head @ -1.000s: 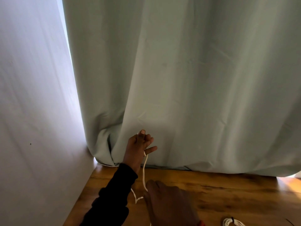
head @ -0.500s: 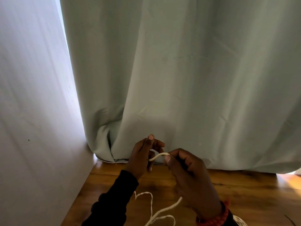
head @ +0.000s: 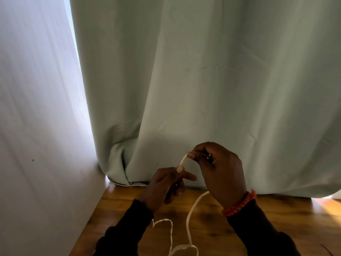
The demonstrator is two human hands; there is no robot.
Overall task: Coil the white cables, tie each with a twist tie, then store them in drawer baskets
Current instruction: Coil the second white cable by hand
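My left hand [head: 164, 185] and right hand [head: 219, 170] both pinch the white cable [head: 190, 218] above the table [head: 276, 218], its slack trailing below. I should keep each loop equal and the short stretch between my fingers taut.

Glossy wood grain is showing on the table [head: 276, 218]. Matt cloth curtain [head: 203, 80] is hanging beyond the grip; the cable [head: 190, 217] is looking smooth.
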